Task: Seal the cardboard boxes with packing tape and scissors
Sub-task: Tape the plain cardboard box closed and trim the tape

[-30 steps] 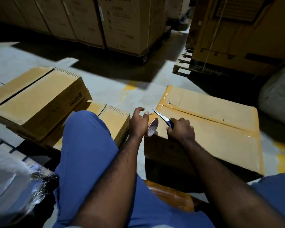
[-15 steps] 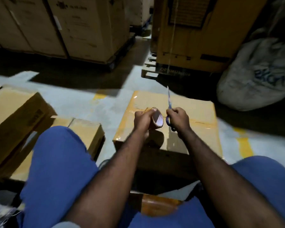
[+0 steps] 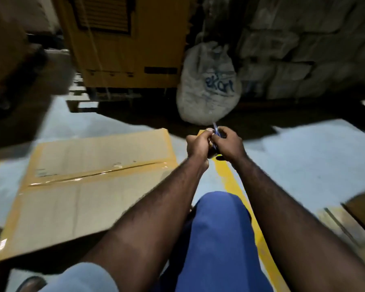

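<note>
A taped cardboard box [image 3: 82, 192] lies on the floor to the left, shiny brown tape running along its middle seam and edges. Both my hands are raised together to the right of it, above the floor. My left hand [image 3: 198, 144] grips the roll of packing tape [image 3: 203, 132], mostly hidden by the fingers. My right hand [image 3: 228, 143] grips the blue-handled scissors [image 3: 216, 128], whose tip sticks up between the two hands.
A white printed sack [image 3: 207, 85] leans against stacked sacks at the back. A large yellow crate on a pallet [image 3: 122, 45] stands behind the box. Another carton's corner [image 3: 360, 209] shows at the right edge. My blue-trousered knee [image 3: 219, 228] is below the hands, over a yellow floor line.
My view has swung right, so the taped box now lies at the left. Both hands have left the box top and come together in the air, still holding tape and scissors.
</note>
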A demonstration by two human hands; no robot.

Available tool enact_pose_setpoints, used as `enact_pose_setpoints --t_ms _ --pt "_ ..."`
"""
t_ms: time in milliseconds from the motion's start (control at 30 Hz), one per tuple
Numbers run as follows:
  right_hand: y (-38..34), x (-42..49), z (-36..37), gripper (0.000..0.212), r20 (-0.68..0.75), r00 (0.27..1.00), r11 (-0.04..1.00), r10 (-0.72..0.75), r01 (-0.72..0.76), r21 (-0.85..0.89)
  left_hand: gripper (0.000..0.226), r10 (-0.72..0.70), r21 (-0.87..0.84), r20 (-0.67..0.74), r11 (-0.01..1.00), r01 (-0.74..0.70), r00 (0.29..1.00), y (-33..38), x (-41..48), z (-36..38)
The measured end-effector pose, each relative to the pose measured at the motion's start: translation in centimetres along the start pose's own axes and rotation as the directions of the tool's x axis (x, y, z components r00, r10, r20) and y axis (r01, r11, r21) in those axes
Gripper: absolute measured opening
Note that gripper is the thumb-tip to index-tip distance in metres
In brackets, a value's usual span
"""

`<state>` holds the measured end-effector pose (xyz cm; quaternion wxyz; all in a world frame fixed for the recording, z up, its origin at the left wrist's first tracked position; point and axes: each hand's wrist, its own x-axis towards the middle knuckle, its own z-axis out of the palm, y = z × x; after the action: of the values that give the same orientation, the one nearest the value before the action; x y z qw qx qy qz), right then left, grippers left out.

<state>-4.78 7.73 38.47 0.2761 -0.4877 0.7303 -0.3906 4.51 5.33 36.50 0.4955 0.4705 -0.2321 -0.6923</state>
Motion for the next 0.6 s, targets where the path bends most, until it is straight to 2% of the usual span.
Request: enact_pose_setpoints --t_ms 100,133,267,367,433,467,600 --pt "7.2 0.7 -2.7 0.022 -0.082 0.985 0.988 0.154 -0.155 -0.01 0.017 -0.196 0.175 0.063 0.967 0.182 0.979 -5.1 1.0 3.8" --pt "10.1 0.6 -3.3 0.025 -0.1 0.972 0.977 0.211 -0.214 -0.015 0.012 -0.285 0.244 0.086 0.935 0.257 0.955 -7.1 1.5 4.7" --pt "20.7 0.2 -2.9 0.038 -0.155 0.92 0.931 0.359 -0.366 -0.018 0.026 -0.49 0.438 0.084 0.8 0.41 0.868 -14.6 2.7 5.8" --pt "26.3 -0.7 -0.2 0.031 -0.158 0.898 0.909 0.41 -0.417 -0.009 0.022 -0.5 0.512 -0.025 0.737 0.44 0.866 -20.8 5.6 3.8" --pt "29.7 -1.1 2.3 0.04 -0.184 0.884 0.893 0.43 -0.446 -0.058 0.005 -0.45 0.573 -0.105 0.701 0.424 0.887 -24.9 7.8 1.9" --pt "31.0 -1.4 3.5 0.042 -0.193 0.874 0.878 0.446 -0.47 -0.095 0.003 -0.433 0.602 -0.151 0.673 0.429 0.889 -27.0 9.0 0.9" --pt "36.1 -2.1 7.4 0.028 -0.148 0.869 0.857 0.471 -0.491 -0.157 0.016 -0.52 0.621 -0.163 0.606 0.497 0.838 -33.1 11.1 -2.7"
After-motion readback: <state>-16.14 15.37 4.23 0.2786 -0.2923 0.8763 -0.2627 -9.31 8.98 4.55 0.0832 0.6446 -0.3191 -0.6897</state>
